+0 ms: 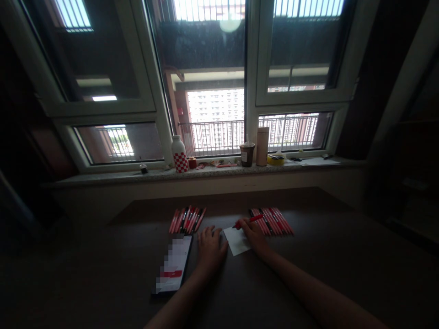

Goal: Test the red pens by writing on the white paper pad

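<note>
My right hand is closed around a red pen, whose tip rests at the top edge of a small white paper on the dark table. My left hand lies flat with fingers spread just left of the paper, touching its edge. Behind the left hand lies a row of several red and black pens. Another row of several red pens lies just right of my right hand. A phone with a lit screen rests left of my left hand.
A stone windowsill runs behind the table. On it stand a red-checked white bottle, a dark cup, a tall pale tumbler, a yellow tape roll and papers. Large windows rise above.
</note>
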Tool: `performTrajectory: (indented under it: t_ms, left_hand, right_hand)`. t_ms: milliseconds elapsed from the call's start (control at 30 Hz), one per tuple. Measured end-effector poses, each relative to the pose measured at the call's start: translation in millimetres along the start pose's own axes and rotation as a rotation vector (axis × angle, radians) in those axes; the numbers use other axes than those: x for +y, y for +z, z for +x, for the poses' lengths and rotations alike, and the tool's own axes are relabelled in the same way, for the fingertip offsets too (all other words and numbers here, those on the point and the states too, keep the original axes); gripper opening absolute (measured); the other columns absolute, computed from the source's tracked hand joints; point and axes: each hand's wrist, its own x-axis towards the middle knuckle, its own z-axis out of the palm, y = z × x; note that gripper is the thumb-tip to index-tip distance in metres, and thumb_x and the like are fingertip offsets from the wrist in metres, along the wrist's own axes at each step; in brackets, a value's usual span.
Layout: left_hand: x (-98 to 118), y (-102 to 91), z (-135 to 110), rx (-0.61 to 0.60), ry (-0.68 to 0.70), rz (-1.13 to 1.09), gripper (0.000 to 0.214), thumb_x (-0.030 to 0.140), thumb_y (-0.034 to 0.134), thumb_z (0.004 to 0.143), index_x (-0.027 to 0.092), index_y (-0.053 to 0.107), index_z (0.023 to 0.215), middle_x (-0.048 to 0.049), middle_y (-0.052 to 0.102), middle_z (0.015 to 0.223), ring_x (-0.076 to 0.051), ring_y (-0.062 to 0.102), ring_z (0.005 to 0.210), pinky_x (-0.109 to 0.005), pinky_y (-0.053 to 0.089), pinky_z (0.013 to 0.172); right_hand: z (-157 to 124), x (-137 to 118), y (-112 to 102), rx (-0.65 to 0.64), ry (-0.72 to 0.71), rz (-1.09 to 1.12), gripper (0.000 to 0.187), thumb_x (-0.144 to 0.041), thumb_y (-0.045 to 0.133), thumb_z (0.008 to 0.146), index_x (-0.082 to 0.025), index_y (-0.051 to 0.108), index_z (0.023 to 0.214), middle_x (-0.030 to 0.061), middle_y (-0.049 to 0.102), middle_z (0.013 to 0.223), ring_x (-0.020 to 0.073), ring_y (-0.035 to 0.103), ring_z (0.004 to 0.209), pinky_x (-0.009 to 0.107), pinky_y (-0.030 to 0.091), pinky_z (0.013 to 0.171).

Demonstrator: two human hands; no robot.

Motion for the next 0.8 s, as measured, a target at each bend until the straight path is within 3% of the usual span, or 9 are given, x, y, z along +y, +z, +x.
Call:
performTrajectory:
  t_ms: [133, 233, 367, 500, 600, 800]
  left_hand:
    - [2.0, -5.3, -0.7, 0.011, 0.081, -0.129, 0.040, 0.034, 0.052, 0.080, 0.022, 0.058, 0.118, -0.0088, 0.054, 0.124, -0.025, 0.044, 0.118, -0.045, 0.028, 0.107]
    - [4.2, -9.0, -4.0, -0.027, 0.180, -0.157, 0.026, 0.036, 0.055, 0.080, 0.027, 0.066, 0.102, -0.0042, 0.060, 0.115, -0.024, 0.044, 0.118, -0.053, 0.018, 0.110]
    - [4.4, -8.5, -7.0, -0.067, 0.163, -0.116, 0.020, 0.041, 0.056, 0.080, 0.030, 0.067, 0.093, -0.0009, 0.064, 0.110, -0.026, 0.042, 0.120, -0.061, 0.009, 0.109]
    - [4.0, -6.8, -7.3, -0.056, 0.116, -0.058, 0.028, 0.044, 0.056, 0.079, 0.029, 0.064, 0.102, -0.0030, 0.061, 0.119, -0.029, 0.039, 0.125, -0.065, 0.010, 0.108]
    - [4.3, -6.9, -6.8, -0.067, 0.073, -0.006, 0.031, 0.044, 0.053, 0.080, 0.029, 0.061, 0.107, -0.0040, 0.057, 0.127, -0.030, 0.035, 0.129, -0.066, 0.010, 0.108]
    - [3.5, -6.4, -5.2, -0.068, 0.031, 0.003, 0.028, 0.032, 0.045, 0.084, 0.028, 0.059, 0.108, -0.0047, 0.057, 0.128, -0.029, 0.034, 0.132, -0.067, 0.013, 0.107]
  right_hand:
    - [-0.6, -0.8, -0.2, 0.034, 0.030, 0.026, 0.048, -0.057, 0.045, 0.084, -0.017, 0.066, 0.068, 0.0039, 0.061, 0.080, 0.0189, 0.058, 0.080, 0.029, 0.042, 0.076]
    - [1.6, 3.2, 0.8, 0.064, 0.028, 0.115, 0.049, -0.061, 0.049, 0.081, -0.017, 0.065, 0.068, 0.0042, 0.061, 0.080, 0.0191, 0.058, 0.080, 0.029, 0.043, 0.075]
    - [4.0, 8.3, 1.3, 0.102, 0.098, 0.229, 0.051, -0.066, 0.055, 0.074, -0.017, 0.064, 0.071, 0.0049, 0.063, 0.074, 0.0209, 0.059, 0.077, 0.031, 0.046, 0.074]
    - [3.9, 6.2, 0.7, 0.095, 0.156, 0.313, 0.049, -0.065, 0.061, 0.070, -0.016, 0.065, 0.074, 0.0054, 0.064, 0.073, 0.0219, 0.061, 0.076, 0.034, 0.048, 0.075]
    - [3.7, 5.2, 1.1, 0.114, 0.168, 0.384, 0.046, -0.059, 0.067, 0.067, -0.018, 0.063, 0.086, 0.0034, 0.063, 0.074, 0.0216, 0.062, 0.075, 0.035, 0.050, 0.074]
    - [3.4, 7.7, 3.8, 0.166, 0.142, 0.514, 0.058, -0.039, 0.075, 0.063, -0.022, 0.054, 0.115, -0.0015, 0.057, 0.080, 0.0170, 0.059, 0.074, 0.032, 0.052, 0.071]
